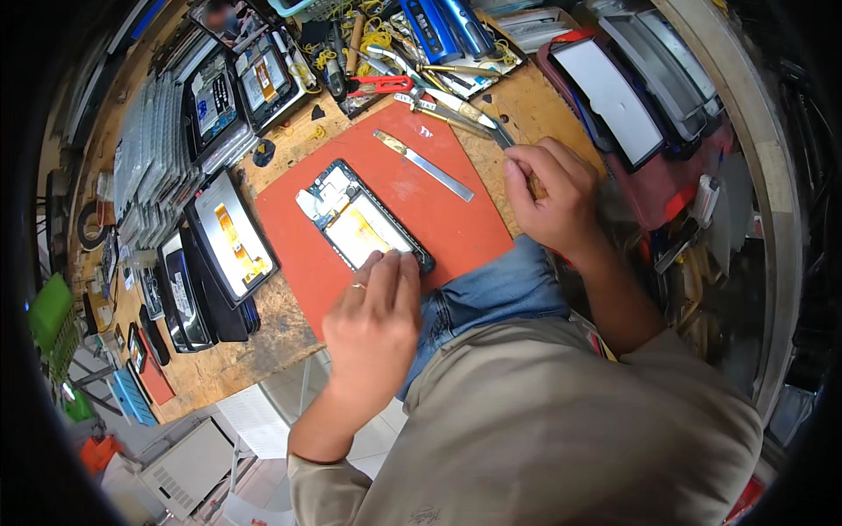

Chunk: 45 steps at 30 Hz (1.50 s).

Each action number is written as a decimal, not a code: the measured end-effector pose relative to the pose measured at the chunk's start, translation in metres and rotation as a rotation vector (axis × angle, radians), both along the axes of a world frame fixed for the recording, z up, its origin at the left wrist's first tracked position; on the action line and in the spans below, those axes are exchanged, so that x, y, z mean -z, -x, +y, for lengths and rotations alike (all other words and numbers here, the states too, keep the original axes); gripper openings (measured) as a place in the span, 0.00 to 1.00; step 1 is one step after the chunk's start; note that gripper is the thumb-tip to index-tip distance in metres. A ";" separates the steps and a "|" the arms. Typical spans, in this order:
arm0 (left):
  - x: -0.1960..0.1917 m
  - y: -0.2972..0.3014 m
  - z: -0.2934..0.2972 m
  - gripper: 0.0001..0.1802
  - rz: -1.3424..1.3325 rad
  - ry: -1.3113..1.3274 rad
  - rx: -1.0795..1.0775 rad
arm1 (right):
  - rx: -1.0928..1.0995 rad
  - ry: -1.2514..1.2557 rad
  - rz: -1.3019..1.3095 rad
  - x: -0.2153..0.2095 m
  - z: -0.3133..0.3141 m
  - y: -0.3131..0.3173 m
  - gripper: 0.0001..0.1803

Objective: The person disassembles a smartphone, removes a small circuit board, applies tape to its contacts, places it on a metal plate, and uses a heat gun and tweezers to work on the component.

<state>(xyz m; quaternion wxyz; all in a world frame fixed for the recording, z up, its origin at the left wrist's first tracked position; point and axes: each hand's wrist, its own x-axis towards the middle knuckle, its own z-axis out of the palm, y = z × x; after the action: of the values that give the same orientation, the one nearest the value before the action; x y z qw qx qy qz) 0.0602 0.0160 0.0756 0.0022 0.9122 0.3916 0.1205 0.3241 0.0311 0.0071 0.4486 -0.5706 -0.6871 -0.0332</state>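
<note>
While the left hand [375, 311] presses flat, fingers together, on the near end of the opened phone [364, 217], that phone lies diagonal on the red mat [456, 223]. Right hand [548, 195] is curled shut at the mat's right edge; can't tell what it grips. Metal spudger [424, 164] lies on the mat beyond. Farther back: red-handled cutters [381, 85], stacked screens [230, 232] on the left.

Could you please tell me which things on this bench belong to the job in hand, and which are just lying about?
In use:
opened phone under left hand
red mat
right hand, fingers curled at the mat's edge

Lying about:
metal strip
red-handled pliers
stacked phone screens
</note>
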 end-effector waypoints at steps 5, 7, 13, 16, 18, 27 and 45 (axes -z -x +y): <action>-0.008 0.000 0.006 0.17 0.123 -0.015 0.065 | 0.029 0.006 0.010 0.004 0.001 0.002 0.07; -0.009 -0.003 0.009 0.15 0.135 -0.043 0.101 | 0.027 0.004 0.007 0.003 0.002 0.001 0.08; 0.004 0.014 0.030 0.12 -0.153 0.081 0.002 | 0.043 0.063 0.002 0.002 0.002 -0.001 0.07; 0.017 0.031 0.024 0.11 -0.383 0.077 -0.253 | 0.056 0.090 0.001 0.001 0.002 -0.001 0.06; 0.023 0.037 0.009 0.12 -0.487 0.086 -0.371 | 0.050 0.087 0.008 0.001 0.003 0.000 0.06; 0.037 0.021 -0.035 0.24 -0.491 0.230 -0.413 | 0.060 0.106 -0.018 -0.002 0.004 0.002 0.07; 0.028 0.008 -0.005 0.15 -0.269 0.003 -0.154 | 0.099 0.092 -0.017 -0.002 0.004 0.005 0.04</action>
<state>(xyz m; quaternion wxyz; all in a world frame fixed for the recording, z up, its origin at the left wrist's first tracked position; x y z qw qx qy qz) 0.0522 0.0111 0.0480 0.0467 0.8552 0.4565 0.2409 0.3190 0.0354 0.0088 0.4139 -0.6235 -0.6626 -0.0285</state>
